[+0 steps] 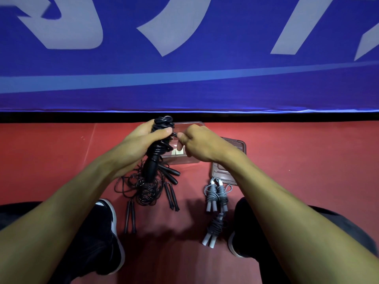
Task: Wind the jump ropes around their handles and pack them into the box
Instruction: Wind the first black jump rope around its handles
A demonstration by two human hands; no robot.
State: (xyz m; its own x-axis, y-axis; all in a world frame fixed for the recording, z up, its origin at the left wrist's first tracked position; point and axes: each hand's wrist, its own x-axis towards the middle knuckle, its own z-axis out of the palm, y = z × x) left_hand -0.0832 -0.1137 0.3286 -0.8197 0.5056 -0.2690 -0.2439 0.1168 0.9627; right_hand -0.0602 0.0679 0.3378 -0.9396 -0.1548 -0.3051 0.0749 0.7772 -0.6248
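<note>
While we crouch over the red floor (61, 160), a blue banner (184, 78) with pale lettering fills the upper half of the view, its lower edge just above the floor. Our dark shoes (106, 238) stand at the bottom, one on each side of the work. A clear plastic box (184, 158) sits on the floor just below the banner, mostly hidden behind our hands, and its lid (235, 144) lies flat beside it on the right. Our left hand (141, 144) is closed around a black jump rope (158, 148), held upright above the box with cord coiled thickly around its handles. Our right hand (196, 144) pinches the rope's cord between thumb and fingers, touching the bundle near the left thumb. Below the left hand, a loose tangle of black ropes (147, 191) lies on the floor with several handles splayed out. Near the right shoe, grey wound ropes (217, 195) lie side by side, and another grey bundle (213, 228) rests just below them.
</note>
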